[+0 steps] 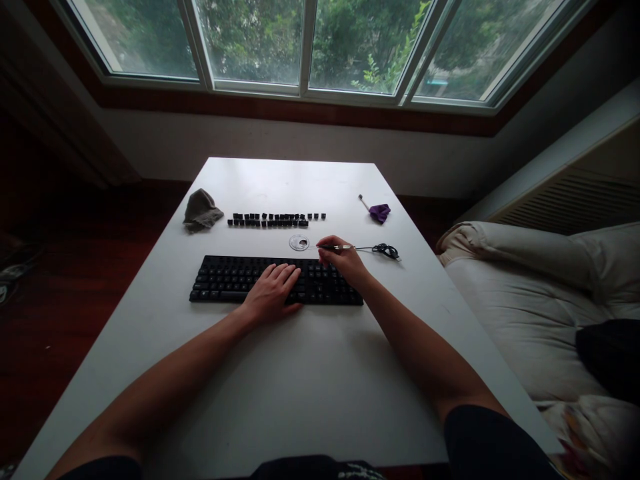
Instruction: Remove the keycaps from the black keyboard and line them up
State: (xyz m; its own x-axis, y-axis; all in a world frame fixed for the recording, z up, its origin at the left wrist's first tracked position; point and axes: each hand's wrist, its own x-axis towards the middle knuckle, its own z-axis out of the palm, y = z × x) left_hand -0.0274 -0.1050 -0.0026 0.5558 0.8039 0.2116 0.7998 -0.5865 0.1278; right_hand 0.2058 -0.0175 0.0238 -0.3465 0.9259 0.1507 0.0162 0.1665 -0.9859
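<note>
A black keyboard [225, 280] lies across the middle of the white table [300, 373]. My left hand [273, 290] rests flat on its keys, fingers stretched out together. My right hand [345, 261] sits at the keyboard's right end, fingers pinched on a thin metal tool [336, 247] that points left toward a small round dish [299, 243]. Behind the keyboard, several loose black keycaps [277, 219] lie in rows.
A crumpled grey cloth [201, 210] lies at the back left. A purple brush-like item [379, 211] sits at the back right, and a coiled black cable [386, 251] to the right of my right hand. A pale sofa [530, 300] borders the table's right side. Windows run behind.
</note>
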